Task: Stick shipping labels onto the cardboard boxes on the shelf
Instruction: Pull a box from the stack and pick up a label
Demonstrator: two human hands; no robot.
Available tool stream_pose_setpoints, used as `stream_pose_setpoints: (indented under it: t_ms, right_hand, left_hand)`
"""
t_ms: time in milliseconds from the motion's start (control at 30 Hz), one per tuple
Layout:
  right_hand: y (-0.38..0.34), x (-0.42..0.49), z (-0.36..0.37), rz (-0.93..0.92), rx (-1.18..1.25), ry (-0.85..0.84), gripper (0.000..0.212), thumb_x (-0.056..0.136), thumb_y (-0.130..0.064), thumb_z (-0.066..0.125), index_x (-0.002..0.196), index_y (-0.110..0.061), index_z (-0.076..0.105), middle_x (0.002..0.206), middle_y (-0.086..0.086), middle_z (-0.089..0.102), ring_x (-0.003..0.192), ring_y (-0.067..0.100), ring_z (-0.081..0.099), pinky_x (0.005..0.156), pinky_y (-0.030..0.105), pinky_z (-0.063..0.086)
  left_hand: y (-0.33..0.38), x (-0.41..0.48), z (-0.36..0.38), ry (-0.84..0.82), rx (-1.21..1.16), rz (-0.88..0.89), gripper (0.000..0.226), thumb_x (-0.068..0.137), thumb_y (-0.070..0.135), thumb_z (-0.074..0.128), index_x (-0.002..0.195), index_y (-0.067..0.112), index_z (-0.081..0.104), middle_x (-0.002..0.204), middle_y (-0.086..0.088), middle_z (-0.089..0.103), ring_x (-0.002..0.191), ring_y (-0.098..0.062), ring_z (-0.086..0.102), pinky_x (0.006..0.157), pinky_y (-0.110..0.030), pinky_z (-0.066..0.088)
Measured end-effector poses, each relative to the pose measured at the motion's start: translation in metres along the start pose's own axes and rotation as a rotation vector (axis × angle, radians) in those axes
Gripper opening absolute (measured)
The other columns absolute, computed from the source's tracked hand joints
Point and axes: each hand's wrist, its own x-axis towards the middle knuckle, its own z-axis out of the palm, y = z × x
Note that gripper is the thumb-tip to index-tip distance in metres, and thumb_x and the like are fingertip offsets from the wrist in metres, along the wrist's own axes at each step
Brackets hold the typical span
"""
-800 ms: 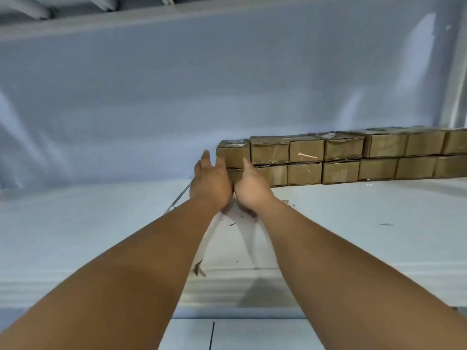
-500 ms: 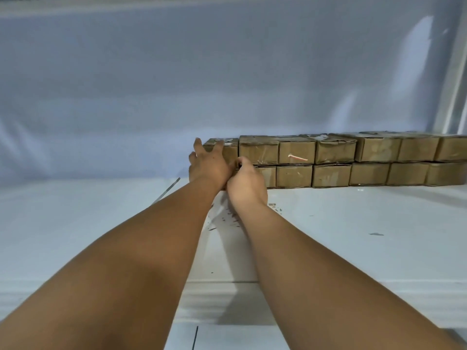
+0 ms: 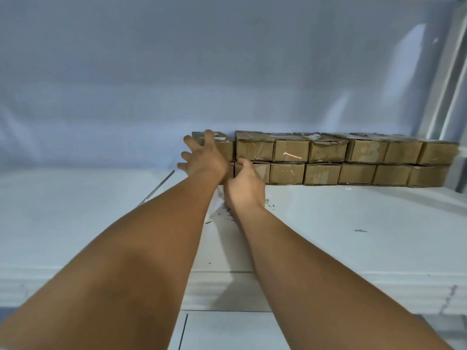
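— Well, on the head view, where are my hands?
— Your left hand [image 3: 205, 157] lies spread, fingers straight, on the end box [image 3: 225, 150] of the upper row. Your right hand [image 3: 244, 184] is at the lower box [image 3: 261, 170]; its fingers are hidden, so I cannot tell its grip.
— I'd brace the top and press the label flat, middle outward.
— No label shows. The cardboard boxes [image 3: 328, 160] are brown and creased, in two rows at the back of the shelf [image 3: 353, 236].

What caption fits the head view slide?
Left hand spread over the top end box, right hand at the lower row, on a white shelf.
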Motion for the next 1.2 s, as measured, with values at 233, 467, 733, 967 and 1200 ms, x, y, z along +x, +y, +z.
stream_pose_setpoints:
  t_ms: [233,467,733,967,1200]
  right_hand:
    - [-0.003,-0.01,-0.003,-0.019,0.003,0.044,0.055,0.088,-0.01,0.048,0.142,-0.022,0.038,0.135,0.008,0.048,0.124,0.027,0.045,0.097,0.04,0.044]
    - [0.0,-0.001,-0.003,-0.027,-0.026,0.075,0.05,0.091,-0.012,0.046,0.14,-0.02,0.039,0.134,0.011,0.048,0.125,0.029,0.043,0.096,0.037,0.041]
    - [0.002,0.007,-0.001,-0.028,-0.031,0.063,0.047,0.09,-0.012,0.046,0.135,-0.022,0.043,0.131,0.01,0.048,0.125,0.029,0.042,0.091,0.033,0.039]
    - [0.003,0.01,0.001,-0.04,-0.007,0.068,0.048,0.089,-0.01,0.045,0.136,-0.02,0.04,0.131,0.01,0.048,0.124,0.028,0.042,0.083,0.031,0.037]
    - [0.003,0.01,0.0,-0.046,-0.014,0.067,0.047,0.091,-0.01,0.044,0.136,-0.02,0.04,0.131,0.011,0.048,0.123,0.029,0.043,0.081,0.03,0.035]
  left_hand:
    - [-0.008,0.009,0.003,-0.084,0.014,0.228,0.071,0.088,0.036,0.057,0.143,0.018,0.017,0.147,-0.011,0.023,0.125,-0.039,0.033,0.093,-0.045,0.04]
    - [-0.015,0.011,0.006,-0.087,0.143,0.308,0.054,0.086,0.048,0.055,0.134,0.039,0.031,0.139,-0.013,0.016,0.128,-0.041,0.023,0.096,-0.05,0.041]
    - [0.008,0.025,0.007,-0.006,0.236,0.278,0.052,0.089,0.052,0.049,0.132,0.027,0.036,0.14,-0.009,0.03,0.135,-0.038,0.018,0.098,-0.048,0.037]
    - [0.006,0.029,0.007,-0.008,0.198,0.316,0.044,0.092,0.034,0.054,0.128,0.016,0.037,0.127,-0.008,0.045,0.12,-0.03,0.039,0.076,-0.043,0.045]
    - [0.007,0.034,0.003,-0.144,0.331,0.314,0.036,0.093,0.025,0.049,0.128,0.031,0.044,0.131,-0.009,0.028,0.125,-0.034,0.025,0.088,-0.052,0.045]
